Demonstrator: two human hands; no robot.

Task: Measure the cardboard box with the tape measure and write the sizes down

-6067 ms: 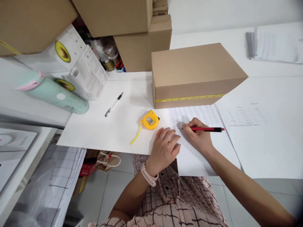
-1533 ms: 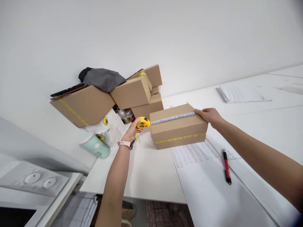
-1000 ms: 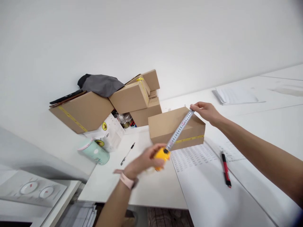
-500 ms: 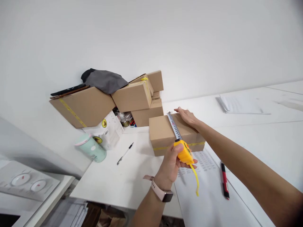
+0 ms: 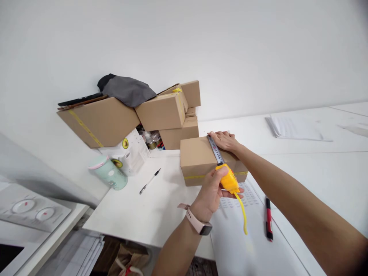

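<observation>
Yellow tape measure (image 5: 229, 180) fills the left hand (image 5: 210, 190). Flat on the box (image 5: 195, 151), the right hand (image 5: 226, 141) probably steadies the blade (image 5: 215, 149).

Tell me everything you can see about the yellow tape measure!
The tape measure has a rounded yellow case that looks like plastic, with black at its mouth. Its silvery blade, probably metal, is pulled out and shows dark numbers. The blade reaches across the top of the cardboard box. The left hand grips the case at the box's near side, and a yellow strap dangles from it. The right hand is beside the blade's far end; I can't tell whether they touch.
</observation>
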